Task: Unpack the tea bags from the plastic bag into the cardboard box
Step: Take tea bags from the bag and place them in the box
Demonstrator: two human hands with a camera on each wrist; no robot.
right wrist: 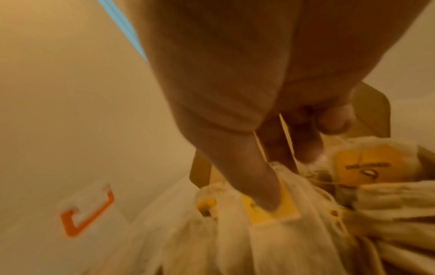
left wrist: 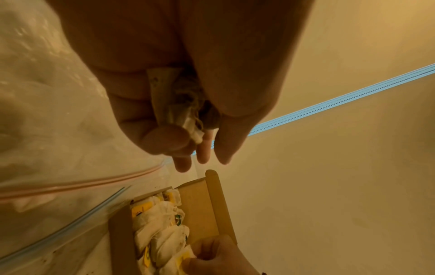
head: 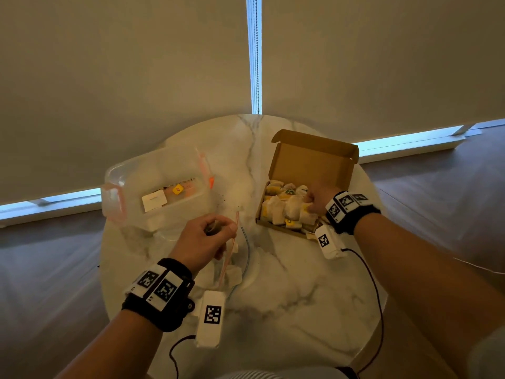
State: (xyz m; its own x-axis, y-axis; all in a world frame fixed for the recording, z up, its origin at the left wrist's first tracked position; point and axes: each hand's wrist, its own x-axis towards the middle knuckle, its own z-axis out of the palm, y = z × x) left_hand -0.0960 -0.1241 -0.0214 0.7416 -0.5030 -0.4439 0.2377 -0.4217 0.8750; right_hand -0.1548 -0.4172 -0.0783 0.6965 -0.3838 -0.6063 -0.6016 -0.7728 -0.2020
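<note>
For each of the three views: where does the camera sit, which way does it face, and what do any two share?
Head: on the head, looking forward and down at the table; both forearms show.
Left wrist: along the left hand, which holds a tea bag.
Right wrist: along the right hand, at tea bags.
Shared: the box shows in all three; the plastic bag in head and left wrist.

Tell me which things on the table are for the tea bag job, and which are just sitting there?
For the job:
- plastic bag, under the left hand
- tea bag, held by the left hand
- cardboard box, full of tea bags
- right hand, gripping the box's wall

Just sitting there:
- clear container with orange clips
- marble table
</note>
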